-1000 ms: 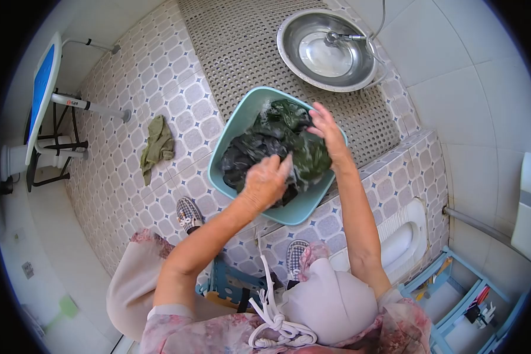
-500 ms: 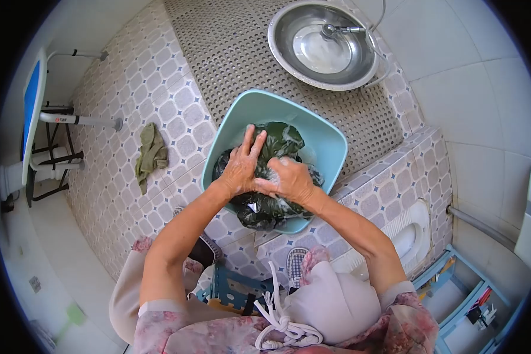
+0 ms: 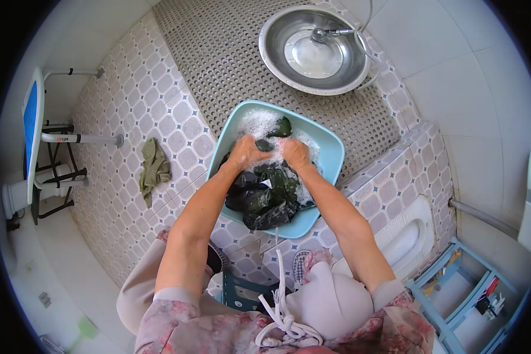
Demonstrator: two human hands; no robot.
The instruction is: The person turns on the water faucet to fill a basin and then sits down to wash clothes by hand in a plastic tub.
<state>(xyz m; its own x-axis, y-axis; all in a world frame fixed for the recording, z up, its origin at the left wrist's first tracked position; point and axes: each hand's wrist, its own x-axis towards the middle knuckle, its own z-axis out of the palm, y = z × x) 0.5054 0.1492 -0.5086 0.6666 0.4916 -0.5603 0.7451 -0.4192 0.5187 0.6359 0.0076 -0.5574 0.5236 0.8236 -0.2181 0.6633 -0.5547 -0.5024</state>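
Observation:
Dark green and black wet cloth (image 3: 268, 197) lies bunched in a light blue basin (image 3: 333, 154) on the floor, with white suds at the basin's far side. My left hand (image 3: 246, 153) is closed on the cloth in the left half of the basin, its fingertips partly lost in foam. Close to its right, my right hand (image 3: 295, 153) is curled round the cloth too, with foam about the fingers. A small white tag shows on the cloth nearer to me.
A steel bowl (image 3: 271, 44) with a shower head (image 3: 320, 35) stands on a perforated mat (image 3: 218, 53). Left are an olive rag (image 3: 154, 168) and a blue-seated chair (image 3: 32, 127). A squat toilet (image 3: 404, 242) and blue rack (image 3: 448, 301) are at right.
Both hands have moved to the far part of the basin and closed on the cloth. More foam shows there, and the dark cloth bulges toward the near side.

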